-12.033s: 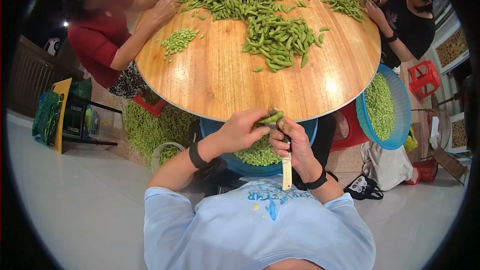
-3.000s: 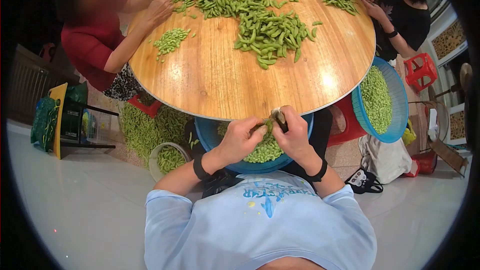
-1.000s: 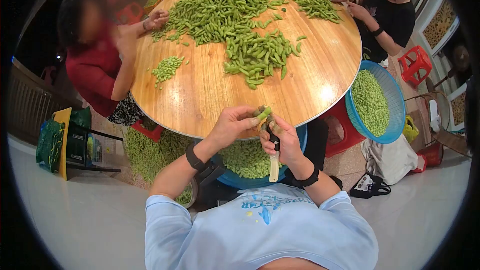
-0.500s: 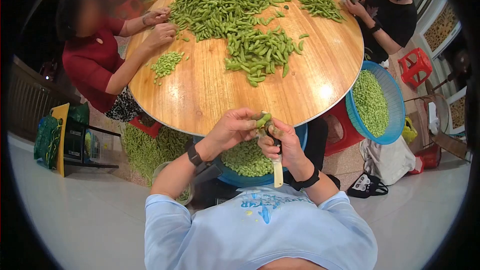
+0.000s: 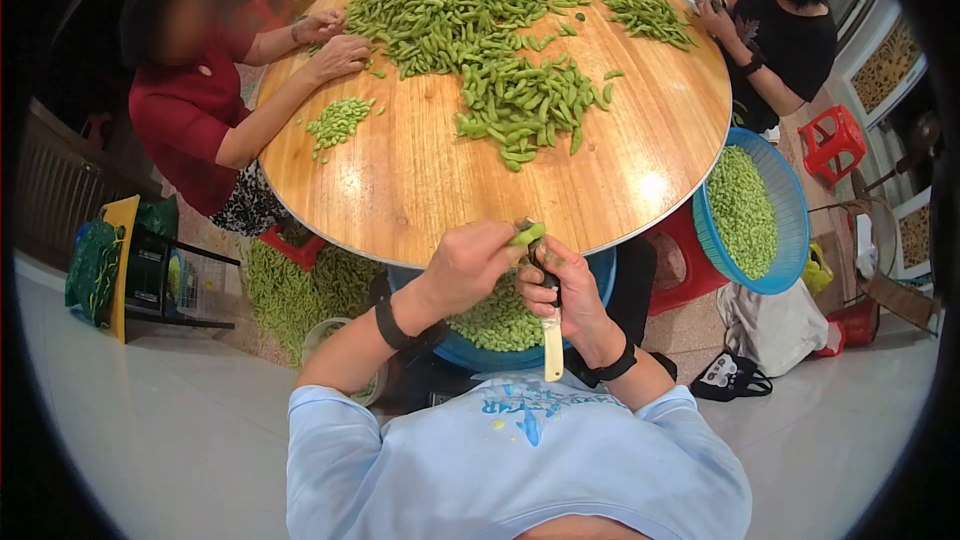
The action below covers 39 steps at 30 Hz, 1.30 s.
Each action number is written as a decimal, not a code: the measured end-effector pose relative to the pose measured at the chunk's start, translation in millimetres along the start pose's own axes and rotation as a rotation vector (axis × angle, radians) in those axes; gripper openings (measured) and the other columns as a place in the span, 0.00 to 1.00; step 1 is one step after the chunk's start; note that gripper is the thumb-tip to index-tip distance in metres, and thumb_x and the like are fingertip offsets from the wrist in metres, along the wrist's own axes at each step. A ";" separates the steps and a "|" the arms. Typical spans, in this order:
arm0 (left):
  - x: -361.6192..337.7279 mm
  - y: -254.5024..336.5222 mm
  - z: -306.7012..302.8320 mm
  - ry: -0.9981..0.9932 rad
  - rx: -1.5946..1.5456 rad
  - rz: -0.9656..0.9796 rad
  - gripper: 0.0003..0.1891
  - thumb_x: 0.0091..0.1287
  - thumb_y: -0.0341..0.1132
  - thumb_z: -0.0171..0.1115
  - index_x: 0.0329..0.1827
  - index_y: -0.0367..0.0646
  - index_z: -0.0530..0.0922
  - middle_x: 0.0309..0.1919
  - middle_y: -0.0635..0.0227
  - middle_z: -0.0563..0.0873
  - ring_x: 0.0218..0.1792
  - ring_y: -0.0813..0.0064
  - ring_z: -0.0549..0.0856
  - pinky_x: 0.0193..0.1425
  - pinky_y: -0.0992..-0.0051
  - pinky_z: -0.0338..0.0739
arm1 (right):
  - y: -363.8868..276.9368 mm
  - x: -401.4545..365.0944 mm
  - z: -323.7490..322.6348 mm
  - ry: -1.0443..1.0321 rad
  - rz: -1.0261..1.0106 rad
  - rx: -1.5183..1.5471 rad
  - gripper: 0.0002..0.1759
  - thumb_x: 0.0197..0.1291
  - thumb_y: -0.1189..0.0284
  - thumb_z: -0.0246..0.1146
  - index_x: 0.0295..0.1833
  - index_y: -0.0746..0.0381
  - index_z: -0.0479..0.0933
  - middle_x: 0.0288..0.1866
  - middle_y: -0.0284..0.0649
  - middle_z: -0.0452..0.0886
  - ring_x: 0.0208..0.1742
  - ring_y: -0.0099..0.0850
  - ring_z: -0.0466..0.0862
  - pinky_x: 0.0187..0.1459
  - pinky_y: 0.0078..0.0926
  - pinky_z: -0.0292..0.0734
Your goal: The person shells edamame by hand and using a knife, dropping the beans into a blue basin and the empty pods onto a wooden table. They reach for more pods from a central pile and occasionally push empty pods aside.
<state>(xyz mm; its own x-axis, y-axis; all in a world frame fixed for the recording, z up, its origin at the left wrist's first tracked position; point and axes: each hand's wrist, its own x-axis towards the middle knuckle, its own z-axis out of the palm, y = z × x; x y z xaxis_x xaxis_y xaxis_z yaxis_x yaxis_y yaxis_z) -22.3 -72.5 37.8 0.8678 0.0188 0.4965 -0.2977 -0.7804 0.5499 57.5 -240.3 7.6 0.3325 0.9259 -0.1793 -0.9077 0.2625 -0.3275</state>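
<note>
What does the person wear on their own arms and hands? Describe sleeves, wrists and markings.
The left hand and right hand are bare, without gloves. A black band circles the left wrist, another the right. Light blue short sleeves cover the upper arms; the shirt bears blue lettering.

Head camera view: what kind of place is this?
Likely a communal food preparation spot: people at a round wooden table heaped with green bean pods, a blue plastic basket of shelled beans, the left hand holding a pod, the right hand a pale-handled knife.
</note>
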 end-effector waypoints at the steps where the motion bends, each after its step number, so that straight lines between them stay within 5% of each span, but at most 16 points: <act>1: -4.0 1.3 3.5 0.001 0.001 -0.004 0.08 0.66 0.29 0.61 0.44 0.35 0.79 0.29 0.67 0.82 0.26 0.77 0.80 0.30 0.76 0.74 | 1.8 -0.4 0.2 0.000 0.004 0.001 0.15 0.70 0.68 0.55 0.60 0.58 0.70 0.31 0.36 0.71 0.21 0.18 0.65 0.18 0.11 0.60; 3: -8.4 2.9 11.6 0.062 -0.852 -0.736 0.08 0.69 0.31 0.59 0.44 0.34 0.79 0.26 0.70 0.82 0.24 0.81 0.78 0.27 0.76 0.73 | 3.4 0.1 1.1 0.015 -0.067 -0.065 0.15 0.71 0.68 0.53 0.60 0.59 0.71 0.31 0.36 0.73 0.22 0.18 0.67 0.17 0.12 0.60; 7: -8.5 12.7 16.2 0.038 -0.893 -0.772 0.09 0.70 0.30 0.55 0.44 0.33 0.79 0.26 0.66 0.81 0.25 0.78 0.79 0.28 0.76 0.73 | 6.1 3.3 -4.6 0.138 -0.245 -0.465 0.15 0.70 0.72 0.54 0.60 0.63 0.72 0.30 0.34 0.75 0.22 0.18 0.69 0.18 0.13 0.60; 9: -9.4 17.4 17.6 0.047 -0.373 -0.410 0.08 0.69 0.28 0.56 0.46 0.32 0.78 0.27 0.63 0.81 0.27 0.77 0.80 0.30 0.76 0.74 | 4.9 4.8 -0.7 0.287 -0.477 -0.931 0.16 0.66 0.77 0.57 0.58 0.67 0.72 0.31 0.33 0.77 0.26 0.20 0.75 0.22 0.17 0.67; 13: -11.9 24.1 18.4 0.050 -0.226 -0.316 0.08 0.65 0.23 0.56 0.45 0.32 0.77 0.28 0.55 0.81 0.28 0.67 0.83 0.32 0.72 0.75 | 3.1 10.8 -7.2 0.308 -0.821 -1.489 0.19 0.59 0.78 0.62 0.56 0.69 0.71 0.36 0.43 0.80 0.34 0.32 0.82 0.37 0.26 0.77; 17: -19.0 26.1 22.1 0.045 -0.168 -0.274 0.08 0.64 0.23 0.56 0.45 0.32 0.77 0.28 0.54 0.81 0.28 0.65 0.83 0.32 0.71 0.75 | -2.1 12.5 -10.6 0.244 -0.873 -1.582 0.19 0.56 0.80 0.61 0.54 0.69 0.72 0.40 0.50 0.79 0.36 0.40 0.82 0.37 0.29 0.77; 19: -21.7 30.6 20.2 0.031 -0.208 -0.303 0.08 0.64 0.25 0.56 0.45 0.33 0.77 0.30 0.47 0.78 0.31 0.46 0.80 0.33 0.60 0.75 | -2.8 9.7 -15.1 0.162 -0.830 -1.660 0.17 0.52 0.81 0.60 0.50 0.69 0.72 0.41 0.52 0.77 0.38 0.47 0.80 0.38 0.34 0.77; 20: -21.8 33.6 20.9 -0.008 -0.234 -0.280 0.08 0.64 0.25 0.56 0.45 0.33 0.77 0.30 0.47 0.78 0.31 0.46 0.80 0.33 0.60 0.75 | 0.3 7.6 -14.6 0.175 -0.821 -1.628 0.16 0.51 0.82 0.59 0.48 0.69 0.72 0.38 0.53 0.75 0.37 0.51 0.78 0.38 0.38 0.75; 23: -30.7 38.2 21.4 -0.042 -0.148 -0.280 0.07 0.66 0.26 0.56 0.45 0.34 0.77 0.25 0.54 0.80 0.23 0.57 0.82 0.27 0.66 0.74 | 8.6 8.6 -18.7 0.123 -0.947 -1.550 0.14 0.51 0.81 0.58 0.46 0.68 0.71 0.36 0.52 0.74 0.35 0.51 0.78 0.36 0.41 0.75; 25: -35.1 33.5 19.6 -0.053 -0.483 -0.690 0.07 0.67 0.27 0.57 0.44 0.34 0.77 0.21 0.66 0.80 0.18 0.77 0.78 0.21 0.75 0.70 | 13.2 8.1 -22.5 0.147 -0.967 -1.648 0.13 0.50 0.79 0.60 0.44 0.67 0.70 0.33 0.50 0.73 0.32 0.50 0.79 0.33 0.42 0.76; 28: -42.3 32.5 27.5 0.005 -0.623 -0.779 0.07 0.68 0.29 0.58 0.43 0.34 0.78 0.20 0.74 0.78 0.19 0.88 0.74 0.21 0.84 0.66 | 16.6 4.2 -28.1 0.178 -0.945 -1.698 0.13 0.49 0.79 0.60 0.42 0.67 0.69 0.33 0.50 0.73 0.32 0.50 0.79 0.33 0.42 0.76; 39: -53.1 24.4 45.2 -0.057 -0.486 -0.697 0.09 0.67 0.31 0.54 0.31 0.35 0.74 0.21 0.75 0.73 0.28 0.85 0.70 0.32 0.80 0.66 | 34.2 -14.1 -21.6 0.056 -0.982 -1.862 0.12 0.46 0.75 0.64 0.36 0.65 0.70 0.28 0.43 0.72 0.27 0.41 0.80 0.23 0.35 0.75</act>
<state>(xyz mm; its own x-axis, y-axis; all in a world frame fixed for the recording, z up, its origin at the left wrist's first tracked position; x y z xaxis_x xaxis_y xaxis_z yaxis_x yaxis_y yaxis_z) -57.7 -120.8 -5.5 0.9311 0.3535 -0.0901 0.1858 -0.2471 0.9510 27.3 -250.2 -21.2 0.4653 0.6695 0.5791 0.7832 -0.0066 -0.6218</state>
